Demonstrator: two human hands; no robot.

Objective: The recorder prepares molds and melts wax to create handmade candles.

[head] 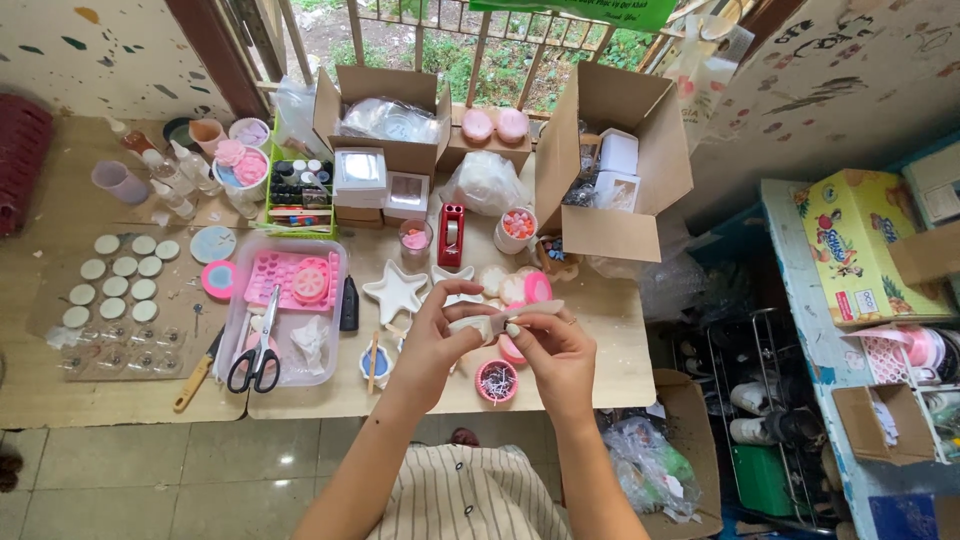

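Note:
My left hand (437, 340) and my right hand (553, 350) meet above the front edge of the wooden table (600, 330). Together they pinch a small flat white piece (497, 320) with a thin pale strip sticking out toward the right. Just below the hands sits a small pink round dish (497, 381) filled with shredded white paper. A white star-shaped dish (396, 291) lies left of my left hand. Pink and cream round pieces (520, 287) lie behind the hands.
A clear tray (240, 330) holds black-handled scissors (258, 357) and a pink mould (290, 277). A red tape dispenser (451, 234), open cardboard boxes (610, 160), jars and round white discs (115, 285) crowd the table. Shelves stand at the right.

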